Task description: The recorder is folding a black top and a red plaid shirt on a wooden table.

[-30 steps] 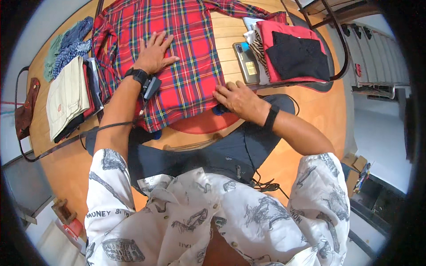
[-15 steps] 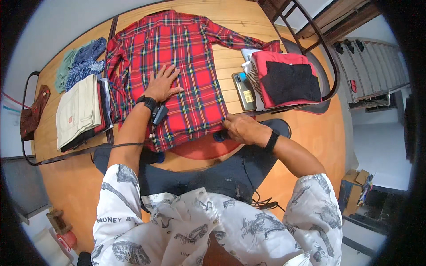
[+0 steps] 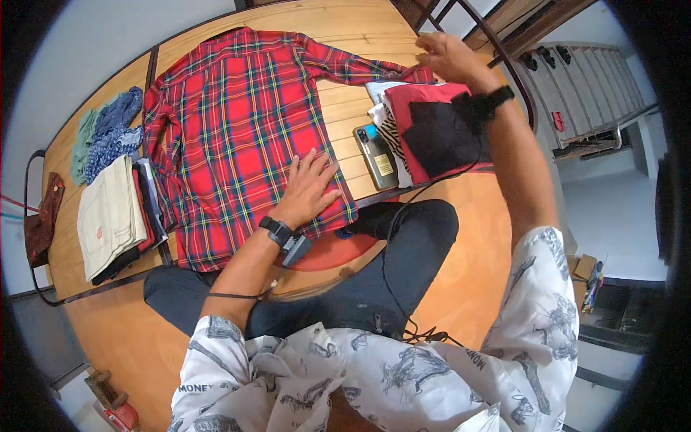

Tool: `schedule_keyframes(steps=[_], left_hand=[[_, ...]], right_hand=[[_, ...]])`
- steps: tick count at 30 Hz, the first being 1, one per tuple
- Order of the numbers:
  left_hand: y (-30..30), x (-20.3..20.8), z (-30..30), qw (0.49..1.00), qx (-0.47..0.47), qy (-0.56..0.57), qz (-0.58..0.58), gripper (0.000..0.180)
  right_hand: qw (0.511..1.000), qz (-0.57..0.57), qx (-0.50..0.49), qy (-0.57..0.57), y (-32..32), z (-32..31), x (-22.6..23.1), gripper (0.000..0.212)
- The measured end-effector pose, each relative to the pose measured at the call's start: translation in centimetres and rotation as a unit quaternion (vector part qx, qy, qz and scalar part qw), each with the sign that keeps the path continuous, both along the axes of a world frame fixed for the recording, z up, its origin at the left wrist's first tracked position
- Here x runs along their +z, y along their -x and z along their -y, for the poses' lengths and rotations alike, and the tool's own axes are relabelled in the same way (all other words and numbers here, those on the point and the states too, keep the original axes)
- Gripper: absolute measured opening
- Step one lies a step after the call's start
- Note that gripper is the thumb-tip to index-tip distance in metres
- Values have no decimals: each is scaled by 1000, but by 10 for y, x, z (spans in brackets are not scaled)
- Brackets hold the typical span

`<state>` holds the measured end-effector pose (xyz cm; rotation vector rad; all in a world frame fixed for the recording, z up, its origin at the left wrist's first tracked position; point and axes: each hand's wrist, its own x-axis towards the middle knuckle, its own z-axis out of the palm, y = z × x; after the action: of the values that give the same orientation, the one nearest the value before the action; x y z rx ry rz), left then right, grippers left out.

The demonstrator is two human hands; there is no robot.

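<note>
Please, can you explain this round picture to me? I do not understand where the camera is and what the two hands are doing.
The camera sits on the person's head and looks down, so its wide lens bends straight edges. The two bare arms are the person's own. The left hand lies flat, fingers spread, on a red plaid shirt spread over the wooden table. The right hand reaches far out to the cuff of the shirt's sleeve; whether it grips the cuff, I cannot tell. Beside that hand lies a stack of folded clothes, with a phone next to it. On the left lie more folded clothes.
</note>
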<state>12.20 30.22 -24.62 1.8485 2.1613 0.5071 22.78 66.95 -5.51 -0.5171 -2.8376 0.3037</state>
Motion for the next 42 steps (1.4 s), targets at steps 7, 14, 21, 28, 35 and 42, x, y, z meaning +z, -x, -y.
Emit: schedule_keyframes(steps=[7, 14, 21, 28, 35, 42], left_hand=[[-28, -6, -12, 997, 12, -14, -81, 65], [-28, 0, -16, 996, -1, 9, -85, 67], [-27, 1, -17, 997, 0, 15, -73, 66], [-29, 2, -17, 996, 3, 3, -86, 67], [-9, 44, -63, 976, 96, -153, 118, 63], [4, 84, -172, 458, 180, -162, 855, 37]], right_hand=[[992, 52, 46, -106, 38, -88, -81, 37], [982, 132, 13, -135, 56, -123, -166, 31], [933, 281, -41, -221, 55, -130, -172, 26], [966, 8, -140, -217, 43, -83, -113, 10], [925, -238, 9, -296, 36, 25, -48, 9], [952, -223, 84, -192, 15, 97, -64, 15]])
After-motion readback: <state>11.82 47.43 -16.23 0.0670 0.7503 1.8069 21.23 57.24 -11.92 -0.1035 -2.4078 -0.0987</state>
